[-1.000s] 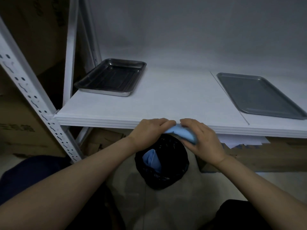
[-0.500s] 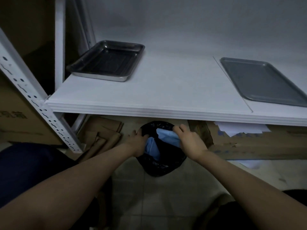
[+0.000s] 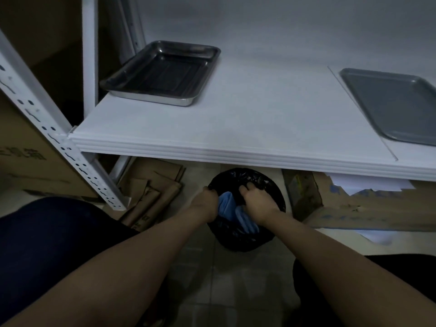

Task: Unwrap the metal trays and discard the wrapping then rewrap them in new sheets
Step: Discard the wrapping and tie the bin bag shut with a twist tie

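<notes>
A deep shiny metal tray [image 3: 162, 72] sits bare at the back left of the white shelf [image 3: 236, 154]. A flat grey metal tray [image 3: 391, 102] lies bare at the shelf's right. Below the shelf's front edge stands a bin lined with a black bag [image 3: 271, 192], with crumpled blue wrapping [image 3: 225, 206] inside. My left hand [image 3: 205, 204] grips the bag's left rim. My right hand [image 3: 257, 201] is down in the bin's mouth, fingers curled on the blue wrapping and hiding part of it.
Flattened cardboard [image 3: 151, 185] lies on the floor left of the bin. Boxes with white paper sheets [image 3: 368, 185] on them sit to the right under the shelf. A perforated white shelf post [image 3: 47, 128] slants at the left. My dark-clothed knees flank the tiled floor.
Both hands dropped from the shelf's front edge to the bin, carrying the blue wrapping down. The right hand has sunk deeper into the bag with it, and the left now holds the rim.
</notes>
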